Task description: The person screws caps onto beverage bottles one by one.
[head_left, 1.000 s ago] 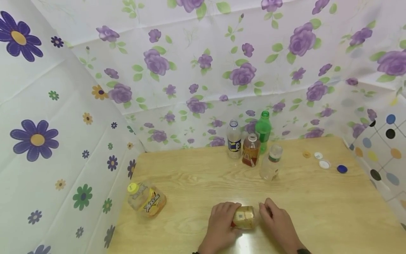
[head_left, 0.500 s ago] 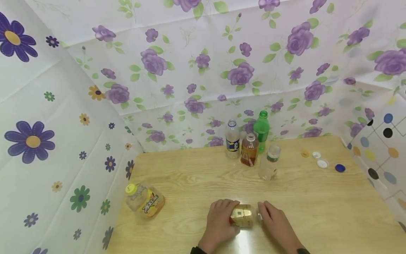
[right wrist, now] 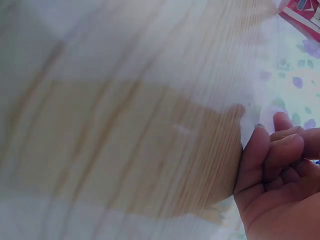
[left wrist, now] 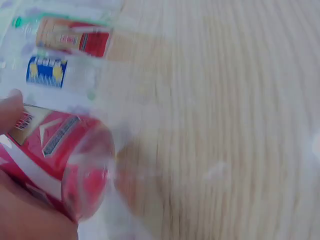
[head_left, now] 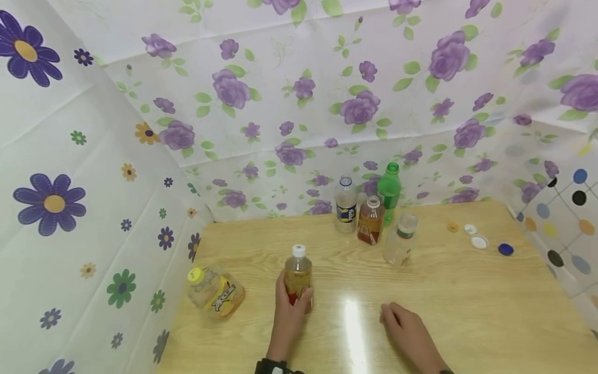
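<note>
My left hand [head_left: 290, 306] grips a clear plastic bottle [head_left: 298, 275] with a white cap [head_left: 299, 251] and a gold and red label. It stands about upright in the head view, left of the table's middle, cap up. In the left wrist view, fingers wrap the bottle's label [left wrist: 55, 135] and its clear base shows close over the wood. My right hand [head_left: 408, 332] rests at the front right of the table, its fingers loosely curled. Nothing shows between those fingers in the right wrist view, where the hand [right wrist: 285, 175] lies against the tabletop.
At the back stand an uncapped blue-label bottle [head_left: 346, 208], an amber bottle [head_left: 370, 223], a green bottle [head_left: 389, 189] and a clear bottle [head_left: 399, 244]. Several loose caps, including a blue cap [head_left: 505, 249], lie right. A yellow-capped bottle [head_left: 217, 293] is at left. Floral sheets [head_left: 280, 104] enclose the table [head_left: 467, 301].
The bottle in my left hand has gone from lying sideways between the hands to upright, and has moved left. My right hand has stayed nearly in place, now apart from the bottle.
</note>
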A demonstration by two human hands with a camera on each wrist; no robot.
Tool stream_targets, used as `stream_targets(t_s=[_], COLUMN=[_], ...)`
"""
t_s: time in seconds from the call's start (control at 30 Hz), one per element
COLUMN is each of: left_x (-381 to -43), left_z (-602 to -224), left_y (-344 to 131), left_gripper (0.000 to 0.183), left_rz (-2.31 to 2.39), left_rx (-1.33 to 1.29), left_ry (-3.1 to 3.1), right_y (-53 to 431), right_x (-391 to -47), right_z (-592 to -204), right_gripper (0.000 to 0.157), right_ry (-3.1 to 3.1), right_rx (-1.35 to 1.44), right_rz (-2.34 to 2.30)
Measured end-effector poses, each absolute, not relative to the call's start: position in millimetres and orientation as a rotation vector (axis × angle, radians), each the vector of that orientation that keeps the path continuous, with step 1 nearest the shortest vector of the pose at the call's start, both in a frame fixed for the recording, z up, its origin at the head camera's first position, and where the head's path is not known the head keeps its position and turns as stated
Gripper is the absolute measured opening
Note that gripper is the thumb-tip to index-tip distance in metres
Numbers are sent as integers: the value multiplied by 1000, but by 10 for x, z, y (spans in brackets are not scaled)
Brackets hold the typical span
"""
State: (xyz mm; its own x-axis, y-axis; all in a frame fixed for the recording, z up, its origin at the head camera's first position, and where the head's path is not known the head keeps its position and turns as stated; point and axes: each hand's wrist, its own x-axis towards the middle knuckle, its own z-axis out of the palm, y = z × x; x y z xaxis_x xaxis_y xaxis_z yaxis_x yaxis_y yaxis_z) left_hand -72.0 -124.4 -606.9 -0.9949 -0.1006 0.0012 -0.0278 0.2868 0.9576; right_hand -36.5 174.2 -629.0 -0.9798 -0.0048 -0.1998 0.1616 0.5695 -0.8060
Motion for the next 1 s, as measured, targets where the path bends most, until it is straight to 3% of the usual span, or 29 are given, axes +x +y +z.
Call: stream_targets(t_s=[0.47, 1.0], left_x=[-741, -746], left_z=[-6122, -6091], left_y=[-1353, -1467], left_gripper=[85, 85], left_rz=[-1968, -1979], left_rx=[239, 202], left_ry=[-2346, -2305], right_y=[1721, 1828], right_x=[-352, -401], right_z=[-6295, -6298], right_gripper=[38, 37], right_ry=[2594, 2552], right_rx=[180, 202], right_rz=[-1399, -1451])
